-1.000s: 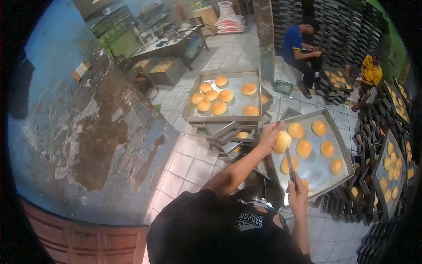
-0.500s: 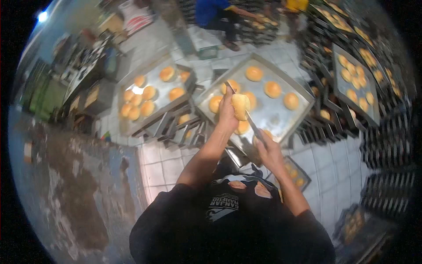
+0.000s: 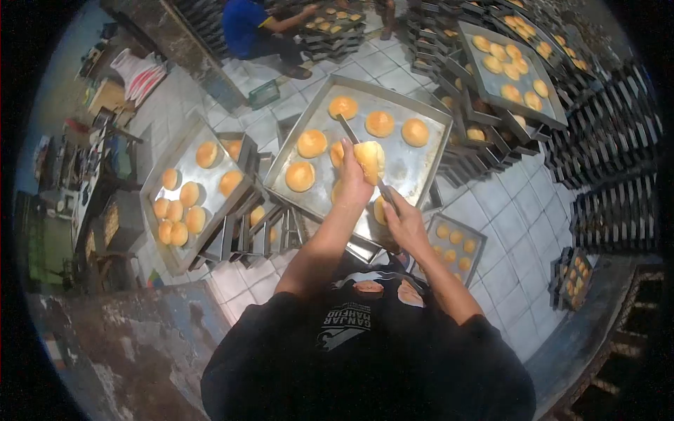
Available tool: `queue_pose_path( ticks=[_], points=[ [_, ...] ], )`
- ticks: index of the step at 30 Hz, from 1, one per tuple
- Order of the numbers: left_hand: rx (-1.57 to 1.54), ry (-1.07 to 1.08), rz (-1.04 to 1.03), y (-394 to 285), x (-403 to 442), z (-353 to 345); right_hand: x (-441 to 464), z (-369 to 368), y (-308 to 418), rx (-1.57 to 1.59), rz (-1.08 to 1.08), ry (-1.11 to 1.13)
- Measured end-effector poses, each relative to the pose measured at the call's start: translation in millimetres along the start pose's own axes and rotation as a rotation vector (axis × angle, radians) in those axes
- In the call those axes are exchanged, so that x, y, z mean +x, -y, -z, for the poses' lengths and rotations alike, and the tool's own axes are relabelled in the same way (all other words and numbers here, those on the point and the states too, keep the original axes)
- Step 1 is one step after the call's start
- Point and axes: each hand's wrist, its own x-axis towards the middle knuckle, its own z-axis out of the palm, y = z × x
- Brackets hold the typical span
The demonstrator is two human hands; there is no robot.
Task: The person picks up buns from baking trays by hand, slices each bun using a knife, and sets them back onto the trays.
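My left hand [image 3: 354, 175] is closed round a golden bun [image 3: 370, 161], held over a metal tray [image 3: 430, 168]. My right hand [image 3: 405, 223] grips the handle of a long knife [image 3: 347, 128]. The blade passes behind or into the bun, and its tip shows beyond it; how deep it sits cannot be told. Several round buns [image 3: 380, 123] lie spread out in the tray under my hands. Another tray [image 3: 151, 210] with several buns [image 3: 195, 219] stands to the left.
Stacked trays with buns [image 3: 511, 67] stand at the upper right, dark stacked trays [image 3: 614, 210] at the far right. A lower tray [image 3: 480, 252] is beside my right forearm. A person in blue [image 3: 242, 28] sits at the top near a green basket [image 3: 264, 94].
The view has swung round to the right. The bun in my left hand now shows a pale side, and the knife has gone from beside it to crossing it.
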Motion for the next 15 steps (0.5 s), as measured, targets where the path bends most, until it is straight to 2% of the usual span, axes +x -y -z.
queue_pose_path(
  ticks=[2,4,6,8,10,11,14,15],
  points=[
    [-0.018,-0.077,0.027,-1.4,5.7,-0.4,5.7,-0.5,0.6,0.009,-0.062,0.042],
    [-0.013,-0.056,0.057,-12.1,18.0,2.8,-9.5,7.9,-7.1,-0.023,-0.084,0.034],
    [-0.039,-0.025,0.092,-18.4,23.6,3.5,-30.5,16.9,-17.9,-0.053,-0.007,0.027],
    [-0.020,-0.047,0.110,-4.2,20.6,1.0,-37.6,16.7,-20.4,-0.048,-0.050,-0.014],
    [0.019,-0.044,0.190,21.0,18.0,-3.3,-24.5,17.7,-7.0,-0.086,-0.315,0.071],
    [0.043,-0.045,0.203,35.6,16.1,-2.7,-17.7,6.2,-21.8,-0.040,-0.161,-0.055],
    [0.102,-0.118,0.263,54.3,9.3,-15.8,-0.4,4.5,-36.7,-0.010,-0.180,-0.095],
    [0.111,-0.113,0.274,61.0,17.4,-13.0,-1.5,6.5,-42.0,-0.041,-0.087,-0.137]
  ],
)
